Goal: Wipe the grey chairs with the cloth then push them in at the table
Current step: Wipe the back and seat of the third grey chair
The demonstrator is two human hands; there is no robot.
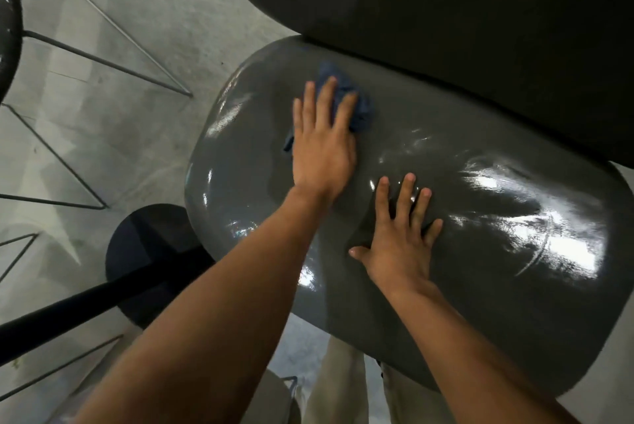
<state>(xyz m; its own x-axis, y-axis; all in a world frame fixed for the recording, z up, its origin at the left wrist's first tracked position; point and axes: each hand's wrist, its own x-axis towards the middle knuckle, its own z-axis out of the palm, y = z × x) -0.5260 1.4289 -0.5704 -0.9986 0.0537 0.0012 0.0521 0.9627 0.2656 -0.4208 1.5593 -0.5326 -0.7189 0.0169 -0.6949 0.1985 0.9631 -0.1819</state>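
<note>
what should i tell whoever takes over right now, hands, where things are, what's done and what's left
Left hand: fingers straight, pressing the crumpled blue cloth flat on the glossy grey chair seat, near its far left end.
Right hand: open, palm flat on the same seat near the middle, bracing, holding nothing.
The dark grey chair back stands just beyond the seat. A black round pedestal base sits on the floor to the left; no tabletop shows clearly.
Done: wiping of this seat is under way; how much is covered cannot be told.
Left: finish the seat, wipe the back and any other grey chairs, then push them in.
</note>
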